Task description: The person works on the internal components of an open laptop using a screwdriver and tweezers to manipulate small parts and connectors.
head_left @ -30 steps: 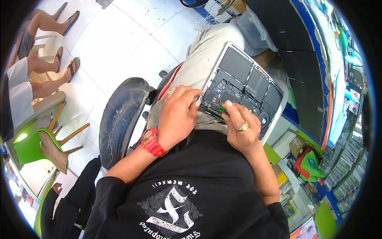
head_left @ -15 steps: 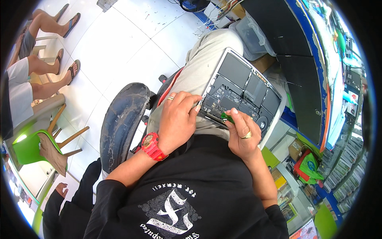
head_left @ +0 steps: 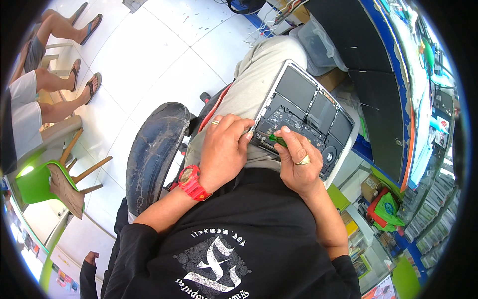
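An opened-up laptop (head_left: 296,89), its black battery cells, circuit board and round fan exposed, rests tilted across my lap. At its left corner my left hand (head_left: 224,149) pinches the rim between thumb and fingers. My right hand (head_left: 301,164) is closed in a pinch over the near side of the circuit board. Between its thumb and fingers is a small tool with a green handle (head_left: 276,139). The tool points toward the laptop's near left edge. Its tip is too small to make out.
On the right runs a dark-fronted counter (head_left: 376,109) with a blue edge. A clear plastic bin (head_left: 316,47) stands beside my knee. To my left are a worn dark chair seat (head_left: 154,154) and a green chair (head_left: 37,187). Seated people's legs (head_left: 64,89) show at far left.
My right hand and the green-handled tool have shifted a little left and up over the board. My left hand stays on the rim. Another person's hand at lower left has moved down and right.
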A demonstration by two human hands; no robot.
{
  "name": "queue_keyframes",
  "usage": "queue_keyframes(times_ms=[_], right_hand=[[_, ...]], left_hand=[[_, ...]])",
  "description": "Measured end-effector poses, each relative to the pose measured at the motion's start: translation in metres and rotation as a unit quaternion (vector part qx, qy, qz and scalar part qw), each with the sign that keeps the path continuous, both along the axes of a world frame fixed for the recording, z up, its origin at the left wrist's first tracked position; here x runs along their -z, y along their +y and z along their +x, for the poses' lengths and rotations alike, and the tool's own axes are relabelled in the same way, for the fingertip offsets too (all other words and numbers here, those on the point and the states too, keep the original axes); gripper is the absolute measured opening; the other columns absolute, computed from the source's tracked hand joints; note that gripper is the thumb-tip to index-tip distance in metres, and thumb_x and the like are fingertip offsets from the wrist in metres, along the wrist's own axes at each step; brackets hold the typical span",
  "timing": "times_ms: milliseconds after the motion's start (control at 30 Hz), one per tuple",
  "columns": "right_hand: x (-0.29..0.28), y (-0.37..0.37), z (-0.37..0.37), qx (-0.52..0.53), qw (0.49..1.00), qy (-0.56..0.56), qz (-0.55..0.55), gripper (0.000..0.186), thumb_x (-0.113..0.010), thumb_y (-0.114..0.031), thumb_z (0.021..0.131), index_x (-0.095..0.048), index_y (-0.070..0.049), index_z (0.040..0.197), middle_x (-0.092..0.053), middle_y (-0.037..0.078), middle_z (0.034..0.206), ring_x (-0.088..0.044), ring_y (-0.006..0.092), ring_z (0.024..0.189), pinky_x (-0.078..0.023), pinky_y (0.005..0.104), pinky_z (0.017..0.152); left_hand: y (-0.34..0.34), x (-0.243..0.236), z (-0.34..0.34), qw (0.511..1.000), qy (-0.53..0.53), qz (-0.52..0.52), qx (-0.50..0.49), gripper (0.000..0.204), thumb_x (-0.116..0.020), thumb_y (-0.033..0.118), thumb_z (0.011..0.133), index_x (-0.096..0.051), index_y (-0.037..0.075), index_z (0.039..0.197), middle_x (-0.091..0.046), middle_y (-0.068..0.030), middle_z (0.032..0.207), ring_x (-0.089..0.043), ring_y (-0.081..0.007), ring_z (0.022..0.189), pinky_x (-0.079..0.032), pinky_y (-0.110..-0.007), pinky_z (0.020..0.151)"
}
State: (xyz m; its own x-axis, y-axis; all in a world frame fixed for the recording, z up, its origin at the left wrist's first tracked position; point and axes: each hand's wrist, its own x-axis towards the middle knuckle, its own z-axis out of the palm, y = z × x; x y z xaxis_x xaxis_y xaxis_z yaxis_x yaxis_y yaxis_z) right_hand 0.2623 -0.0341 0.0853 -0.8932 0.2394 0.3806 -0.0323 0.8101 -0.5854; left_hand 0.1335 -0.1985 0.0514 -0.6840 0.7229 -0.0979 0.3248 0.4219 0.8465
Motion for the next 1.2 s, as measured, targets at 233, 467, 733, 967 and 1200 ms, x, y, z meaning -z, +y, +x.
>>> queue_keyframes(times_ms=[233, 467, 733, 967, 1200], right_hand=[[0.003, 0.001, 0.001, 0.004, 1.000, -0.009, -0.004, 0.052, -0.082, 0.008, 0.094, -0.068, 0.002, 0.143, -0.081, 0.020, 0.105, -0.082, 0.0318, 0.090, -0.065, 0.0372, 0.076], [-0.004, 0.001, -0.009, -0.011, 0.999, -0.005, 0.031, 0.052, -0.085, 0.004, 0.091, -0.070, 0.002, 0.140, -0.081, 0.018, 0.103, -0.080, 0.0283, 0.082, -0.061, 0.0346, 0.066], [-0.012, 0.001, -0.024, -0.024, 0.998, -0.004, 0.064, 0.050, -0.089, -0.001, 0.089, -0.073, 0.001, 0.137, -0.080, 0.015, 0.100, -0.076, 0.0260, 0.074, -0.057, 0.0344, 0.060], [-0.004, 0.003, -0.024, -0.013, 1.000, -0.005, 0.010, 0.053, -0.087, 0.002, 0.089, -0.072, 0.003, 0.140, -0.081, 0.017, 0.103, -0.079, 0.0283, 0.080, -0.062, 0.0362, 0.067], [-0.003, 0.003, -0.018, -0.014, 1.000, 0.006, 0.000, 0.057, -0.089, 0.002, 0.086, -0.073, 0.002, 0.140, -0.080, 0.017, 0.100, -0.075, 0.0284, 0.074, -0.060, 0.0374, 0.065]], left_hand=[[0.000, -0.001, -0.001, 1.000, -0.003, 0.003, 0.002, 0.023, -0.078, -0.001, 0.094, -0.078, 0.003, 0.117, -0.075, -0.0148, 0.112, -0.069, -0.0391, 0.105, -0.053, -0.048, 0.091], [-0.001, 0.004, 0.000, 1.000, -0.016, 0.014, -0.010, 0.021, -0.075, -0.003, 0.097, -0.078, 0.002, 0.117, -0.074, -0.0146, 0.110, -0.070, -0.0371, 0.102, -0.055, -0.046, 0.087], [-0.001, 0.006, 0.003, 0.996, -0.072, 0.040, -0.047, 0.021, -0.074, -0.005, 0.094, -0.078, 0.003, 0.113, -0.074, -0.0163, 0.107, -0.067, -0.0429, 0.102, -0.052, -0.052, 0.092], [-0.003, 0.007, 0.002, 0.998, -0.051, 0.025, -0.031, 0.023, -0.075, -0.003, 0.096, -0.078, 0.004, 0.118, -0.074, -0.0141, 0.108, -0.069, -0.0364, 0.099, -0.054, -0.045, 0.085], [-0.002, 0.006, 0.002, 0.999, -0.033, 0.018, -0.023, 0.023, -0.075, -0.002, 0.097, -0.078, 0.004, 0.119, -0.074, -0.0141, 0.110, -0.070, -0.0362, 0.101, -0.055, -0.045, 0.088]])
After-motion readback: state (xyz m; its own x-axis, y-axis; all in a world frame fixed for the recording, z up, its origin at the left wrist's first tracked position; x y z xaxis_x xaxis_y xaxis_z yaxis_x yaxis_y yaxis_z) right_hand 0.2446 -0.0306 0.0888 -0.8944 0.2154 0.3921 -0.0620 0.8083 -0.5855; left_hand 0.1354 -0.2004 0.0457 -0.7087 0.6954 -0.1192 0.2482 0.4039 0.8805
